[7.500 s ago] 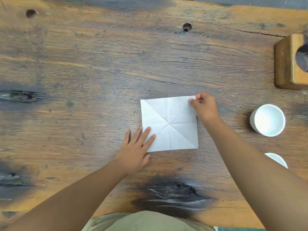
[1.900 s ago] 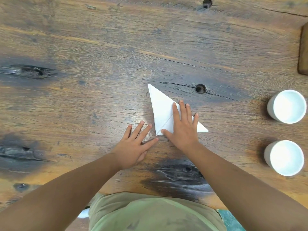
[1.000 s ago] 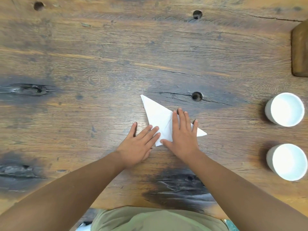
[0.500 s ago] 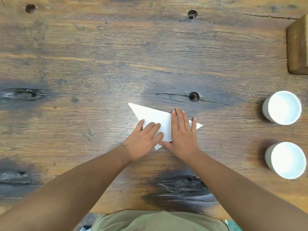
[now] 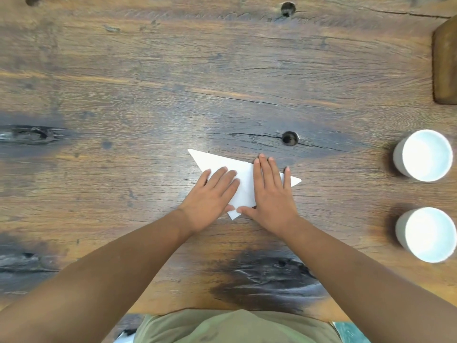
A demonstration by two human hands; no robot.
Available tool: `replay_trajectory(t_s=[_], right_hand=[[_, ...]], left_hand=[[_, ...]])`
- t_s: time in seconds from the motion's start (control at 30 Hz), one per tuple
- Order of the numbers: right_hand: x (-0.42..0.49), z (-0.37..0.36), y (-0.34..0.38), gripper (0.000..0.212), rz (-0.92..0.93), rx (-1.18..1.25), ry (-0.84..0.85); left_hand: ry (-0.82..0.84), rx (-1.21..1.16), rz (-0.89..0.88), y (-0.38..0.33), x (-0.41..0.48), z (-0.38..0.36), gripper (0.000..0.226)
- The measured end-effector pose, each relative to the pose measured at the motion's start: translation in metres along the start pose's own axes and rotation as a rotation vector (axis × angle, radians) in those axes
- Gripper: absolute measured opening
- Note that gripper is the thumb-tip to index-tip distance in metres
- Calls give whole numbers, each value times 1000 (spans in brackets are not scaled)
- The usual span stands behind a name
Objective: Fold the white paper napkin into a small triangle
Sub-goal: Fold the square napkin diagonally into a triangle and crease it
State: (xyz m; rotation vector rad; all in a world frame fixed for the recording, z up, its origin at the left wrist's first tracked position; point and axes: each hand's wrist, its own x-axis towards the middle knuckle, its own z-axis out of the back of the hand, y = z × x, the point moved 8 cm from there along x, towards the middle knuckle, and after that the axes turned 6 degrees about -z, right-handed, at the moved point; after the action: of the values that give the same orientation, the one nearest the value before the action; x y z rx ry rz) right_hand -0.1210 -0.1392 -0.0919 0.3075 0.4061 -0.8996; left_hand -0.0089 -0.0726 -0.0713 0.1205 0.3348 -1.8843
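- Left grip [image 5: 210, 201]: opened out flat, fingers straight and close together, pressing down on the napkin [image 5: 246, 191].
- Right grip [image 5: 272, 201]: likewise flat, fingers straight and slightly spread, palm and fingers laid on the napkin.
- Thumbs stretched toward each other, tips very near, perhaps just touching; hard to tell from this angle.
- Napkin: folded to a white triangle, lying flat on the worktop [image 5: 148, 95] beneath both grips, with a bare strip showing between them.
- One long sharp corner reaching out beyond the left grip's fingertips, away and to the left.
- A second corner poking out past the right grip's little finger.
- The third, nearest the body, peeping out just below the two thumbs.
- Dark knot hole [image 5: 289, 138] in the worktop a little beyond the right grip's fingertips, apart from the napkin.
- Far cup [image 5: 424, 155] and near cup [image 5: 426, 235]: both white, well off to the right of the right grip, apart from each other and from the napkin.
- Brown wooden block [image 5: 445, 63], cut by the frame edge, far beyond and to the right of the right grip.
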Motion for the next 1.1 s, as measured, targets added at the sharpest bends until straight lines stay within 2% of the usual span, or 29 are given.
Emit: replay_trajectory(t_s=[0.23,0.4,0.47,0.67,0.93,1.1], right_hand=[[-5,15,11,114,142,-25,-35],[-28,19,21,75,248,41,-123],[-40,12,28,66,317,58,-130],[-48,-13,18,68,345,-54,-1],[-28,-4,-21,73,130,-69,2],[-22,2,-24,72,63,-76,1]], left_hand=[[45,-29,118,0,-4,-9,68],[25,-85,251,-4,-6,-11,70],[30,-110,295,-5,-7,-14,70],[48,-125,306,-4,-8,-18,73],[112,-133,369,4,-10,-26,86],[131,-110,400,4,-10,-29,88]])
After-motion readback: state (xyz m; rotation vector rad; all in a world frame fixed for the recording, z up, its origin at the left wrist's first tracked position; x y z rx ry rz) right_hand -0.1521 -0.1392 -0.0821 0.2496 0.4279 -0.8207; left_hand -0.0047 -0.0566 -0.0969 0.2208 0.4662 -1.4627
